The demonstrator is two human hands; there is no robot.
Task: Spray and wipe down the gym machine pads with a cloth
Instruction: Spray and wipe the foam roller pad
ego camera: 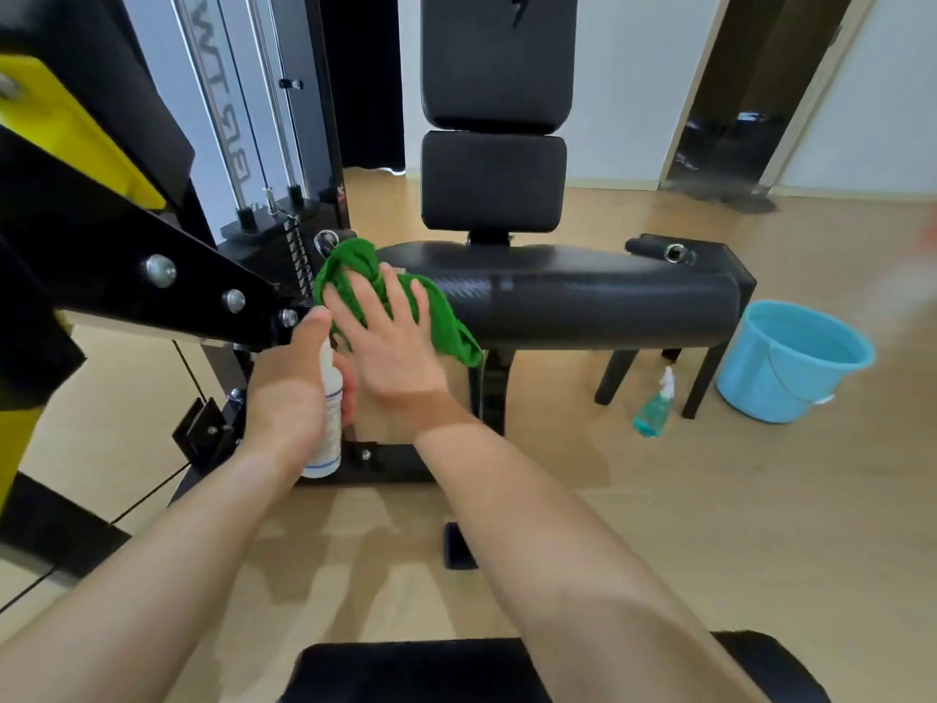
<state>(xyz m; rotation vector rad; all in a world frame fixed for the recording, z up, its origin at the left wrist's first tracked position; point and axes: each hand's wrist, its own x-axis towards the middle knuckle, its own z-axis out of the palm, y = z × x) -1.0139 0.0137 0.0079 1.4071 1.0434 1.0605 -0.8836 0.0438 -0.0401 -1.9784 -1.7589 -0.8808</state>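
A gym machine is seen from above, with the long black seat pad [583, 301] taken as the reference. A green cloth [350, 263] is bunched on the left end of the seat pad and partly hangs over its front edge. The right hand [390, 342] is laid flat on the cloth with the fingers straight and spread; nothing is gripped, and the cloth is pressed against the seat pad under the palm. Just left of and below that end of the seat pad, a white spray bottle [327, 438] is held upright in the left hand [289, 393], whose fingers are curled round the bottle's body; the nozzle is hidden behind the hand.

Behind the seat pad, two black back pads are mounted upright, a small lower back pad [494, 182] and a taller upper back pad [499, 58] above it. To the left of the seat pad, a weight stack [263, 119] with chrome guide rods is shown, and a black bolted arm [127, 256] with a yellow part [61, 124] behind it is seen still further left. Below the right end of the seat pad, a teal spray bottle [654, 408] lies tilted on the wooden floor [659, 499]. A blue bucket [760, 378] is set on the floor just beyond that end. Well in front of the seat pad, at the lower edge, another black pad [421, 672] is partly visible.
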